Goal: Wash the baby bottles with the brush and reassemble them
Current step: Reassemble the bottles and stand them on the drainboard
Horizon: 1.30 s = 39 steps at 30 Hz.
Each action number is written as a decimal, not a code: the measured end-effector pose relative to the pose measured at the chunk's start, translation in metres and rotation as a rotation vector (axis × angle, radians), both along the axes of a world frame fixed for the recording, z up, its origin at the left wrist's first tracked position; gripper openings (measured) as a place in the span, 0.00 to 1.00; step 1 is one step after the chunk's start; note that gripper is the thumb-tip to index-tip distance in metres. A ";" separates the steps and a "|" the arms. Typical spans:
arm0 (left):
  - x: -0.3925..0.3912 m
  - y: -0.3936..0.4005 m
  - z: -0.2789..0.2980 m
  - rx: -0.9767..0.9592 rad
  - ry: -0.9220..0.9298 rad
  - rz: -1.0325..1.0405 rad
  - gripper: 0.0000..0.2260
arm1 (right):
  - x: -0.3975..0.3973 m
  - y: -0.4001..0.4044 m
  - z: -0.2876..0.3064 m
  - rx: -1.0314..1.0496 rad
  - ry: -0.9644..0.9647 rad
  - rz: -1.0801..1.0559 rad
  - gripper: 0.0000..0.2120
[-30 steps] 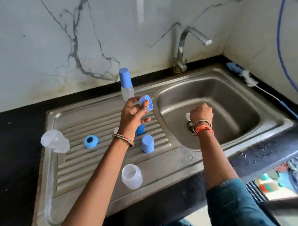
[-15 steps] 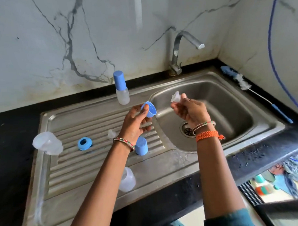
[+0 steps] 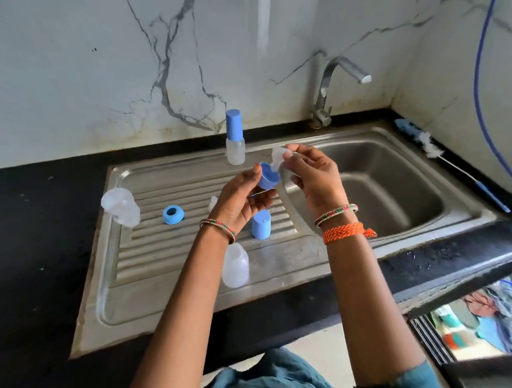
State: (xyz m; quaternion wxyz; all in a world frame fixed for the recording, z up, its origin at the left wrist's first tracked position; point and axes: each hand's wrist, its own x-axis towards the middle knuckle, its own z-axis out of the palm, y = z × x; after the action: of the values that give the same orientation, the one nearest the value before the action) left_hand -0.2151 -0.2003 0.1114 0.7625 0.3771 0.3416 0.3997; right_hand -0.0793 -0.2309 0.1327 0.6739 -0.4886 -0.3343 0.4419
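Both hands up over the sink's drainboard (image 3: 152,257). Left hand (image 3: 243,200) grips a blue ring (image 3: 268,179), right hand (image 3: 312,173) pinches a clear teat (image 3: 279,155) right at the ring's rim. Capped bottle (image 3: 234,139) upright behind; open bottle (image 3: 235,265) near front edge. Brush (image 3: 441,159) lies right of the basin, on the tabletop.

Steel drainboard (image 3: 152,265), capped bottle (image 3: 235,142), open bottle (image 3: 235,266), blue ring (image 3: 173,215), blue cap (image 3: 261,228), clear dome (image 3: 121,207)

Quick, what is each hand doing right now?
Left hand: holding the blue ring.
Right hand: pinching the clear teat, right at the ring.
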 end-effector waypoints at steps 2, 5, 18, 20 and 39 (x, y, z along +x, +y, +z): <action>-0.008 -0.007 -0.001 -0.012 -0.092 -0.015 0.09 | -0.010 -0.007 -0.003 0.038 -0.237 -0.047 0.05; -0.017 -0.012 -0.004 -0.009 -0.203 -0.001 0.10 | -0.024 -0.017 -0.005 0.062 -0.424 -0.069 0.06; -0.052 -0.021 -0.012 0.129 -0.189 0.038 0.23 | -0.073 -0.031 -0.007 -0.056 -0.805 0.055 0.15; -0.056 -0.019 -0.011 0.087 -0.212 0.040 0.19 | -0.078 -0.029 -0.011 0.008 -0.983 0.008 0.15; -0.071 -0.007 -0.016 0.155 0.039 0.162 0.09 | -0.085 -0.024 0.009 0.129 -1.115 0.028 0.26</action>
State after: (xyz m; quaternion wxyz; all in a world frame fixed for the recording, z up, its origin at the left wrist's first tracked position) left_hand -0.2856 -0.2076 0.0951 0.6893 0.4139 0.3537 0.4779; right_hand -0.1639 -0.2544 0.1415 0.4177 -0.6016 -0.6728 0.1044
